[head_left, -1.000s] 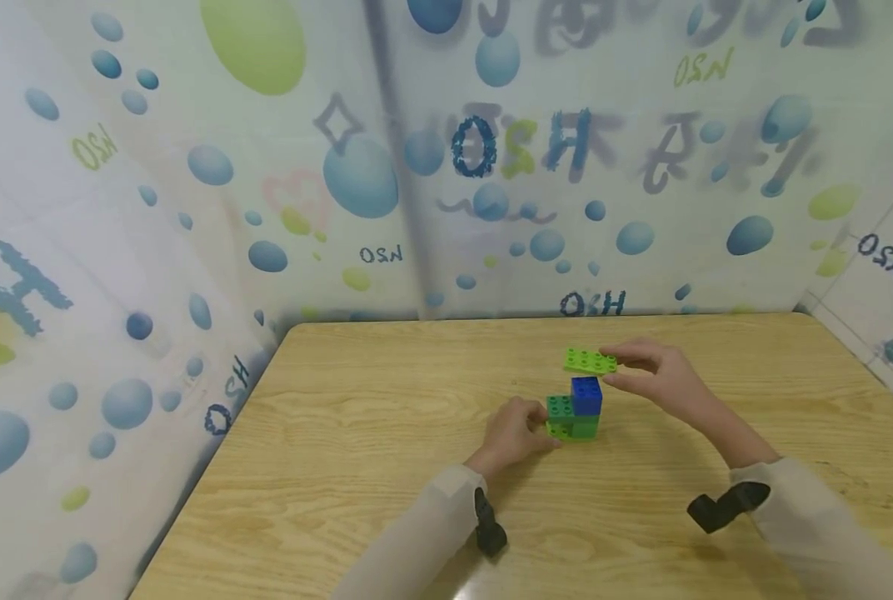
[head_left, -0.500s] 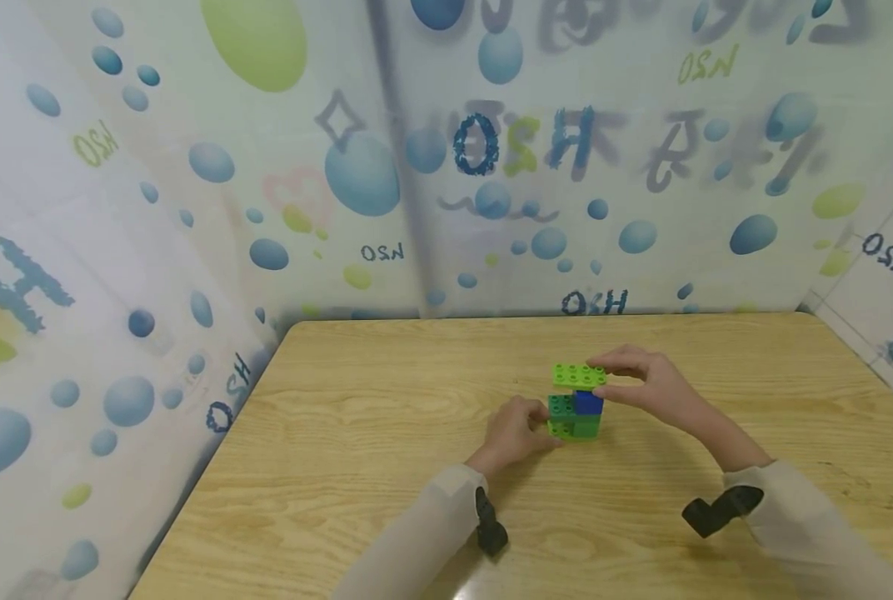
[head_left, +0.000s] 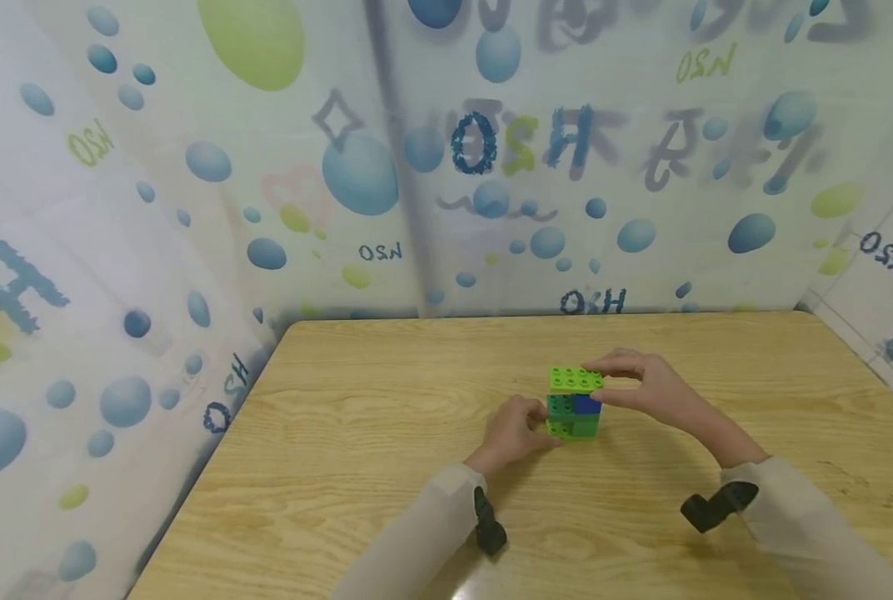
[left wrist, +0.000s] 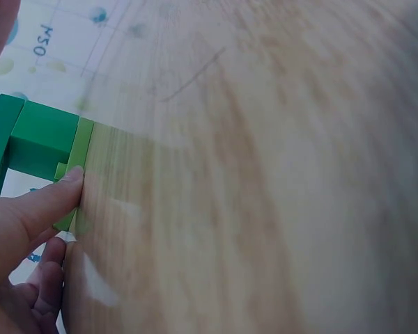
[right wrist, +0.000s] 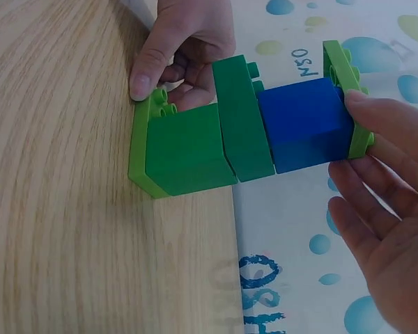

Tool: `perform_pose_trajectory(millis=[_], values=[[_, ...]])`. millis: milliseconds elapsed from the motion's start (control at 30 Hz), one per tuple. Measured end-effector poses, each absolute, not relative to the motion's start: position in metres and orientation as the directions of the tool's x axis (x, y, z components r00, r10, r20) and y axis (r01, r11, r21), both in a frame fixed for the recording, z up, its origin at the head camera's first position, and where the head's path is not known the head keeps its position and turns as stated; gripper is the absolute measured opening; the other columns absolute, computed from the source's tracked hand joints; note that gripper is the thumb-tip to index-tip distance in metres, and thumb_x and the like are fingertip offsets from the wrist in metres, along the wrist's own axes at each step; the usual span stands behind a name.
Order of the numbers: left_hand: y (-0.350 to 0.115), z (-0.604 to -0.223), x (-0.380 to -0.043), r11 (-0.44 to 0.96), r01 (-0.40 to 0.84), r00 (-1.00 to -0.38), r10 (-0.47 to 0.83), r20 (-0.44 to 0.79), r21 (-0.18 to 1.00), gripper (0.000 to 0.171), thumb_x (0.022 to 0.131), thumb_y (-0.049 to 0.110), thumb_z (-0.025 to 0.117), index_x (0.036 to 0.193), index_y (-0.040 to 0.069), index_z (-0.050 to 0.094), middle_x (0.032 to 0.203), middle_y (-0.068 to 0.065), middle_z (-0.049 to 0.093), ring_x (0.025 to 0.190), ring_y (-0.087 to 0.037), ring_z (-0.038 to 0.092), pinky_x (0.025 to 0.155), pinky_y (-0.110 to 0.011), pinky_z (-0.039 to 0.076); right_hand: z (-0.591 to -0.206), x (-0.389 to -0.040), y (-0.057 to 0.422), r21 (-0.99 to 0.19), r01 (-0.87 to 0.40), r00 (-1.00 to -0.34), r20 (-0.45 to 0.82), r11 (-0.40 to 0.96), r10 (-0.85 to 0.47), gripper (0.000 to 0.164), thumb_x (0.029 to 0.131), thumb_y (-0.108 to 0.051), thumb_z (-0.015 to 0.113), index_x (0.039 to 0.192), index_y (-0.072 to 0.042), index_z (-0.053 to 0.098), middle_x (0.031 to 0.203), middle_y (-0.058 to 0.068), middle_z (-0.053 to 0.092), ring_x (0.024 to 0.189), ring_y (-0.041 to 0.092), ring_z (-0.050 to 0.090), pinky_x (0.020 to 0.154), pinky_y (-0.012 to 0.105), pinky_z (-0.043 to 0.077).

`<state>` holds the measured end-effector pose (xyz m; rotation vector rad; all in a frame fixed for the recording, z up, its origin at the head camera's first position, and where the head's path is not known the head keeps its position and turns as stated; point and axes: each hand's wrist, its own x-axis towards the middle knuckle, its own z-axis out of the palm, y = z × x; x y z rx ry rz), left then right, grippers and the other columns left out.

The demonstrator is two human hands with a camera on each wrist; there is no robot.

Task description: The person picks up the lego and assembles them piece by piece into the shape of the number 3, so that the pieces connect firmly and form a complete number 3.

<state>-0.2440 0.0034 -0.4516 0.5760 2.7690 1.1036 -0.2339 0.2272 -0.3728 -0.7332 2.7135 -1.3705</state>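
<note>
Left grip (head_left: 517,429) pinches the lime base plate (right wrist: 141,153), flat on the counter (head_left: 386,408). If that hold slackens, the stack could skid or tip. Next, bottom to top: lower green brick (right wrist: 188,154), upper green brick (right wrist: 244,125), blue brick (right wrist: 306,129), set toward the plate's right; off-centre load could pop a joint. Lime top plate (right wrist: 340,68) lies over the blue brick, left end overhanging; pressing there would likely lever it off. Stud engagement: can't tell. Right grip (head_left: 652,387) pinches its right end; thumb near the seam, might get nipped.
</note>
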Motion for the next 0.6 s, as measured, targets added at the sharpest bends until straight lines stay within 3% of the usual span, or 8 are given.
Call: perform_pose_trajectory(millis=[333,600], values=[[0.003,-0.452,-0.245,0.672,0.336,-0.917,0.393,0.068,0.659,0.034,0.069,0.03,0.081,0.095,0.012,0.069,0.089,0.006,0.058,0.081,-0.008,0.051,0.07,-0.025,0.04,-0.368,-0.244,0.23,-0.715,-0.449,-0.855,0.171,0.536,-0.489,0.041,0.081,-0.024,0.071,0.116,-0.006,0.063,0.098,0.001,0.058,0.085,0.018,0.056,0.07,0.034,0.047],[0.003,-0.452,-0.246,0.675,0.333,-0.917,0.396,0.058,0.659,0.034,0.069,0.03,0.081,0.095,0.013,0.069,0.088,0.007,0.059,0.081,-0.008,0.051,0.07,-0.025,0.04,-0.363,-0.244,0.229,-0.733,-0.45,-0.843,0.159,0.511,-0.514,0.04,0.081,-0.021,0.072,0.115,-0.002,0.063,0.093,0.002,0.058,0.092,0.022,0.058,0.08,0.043,0.048]])
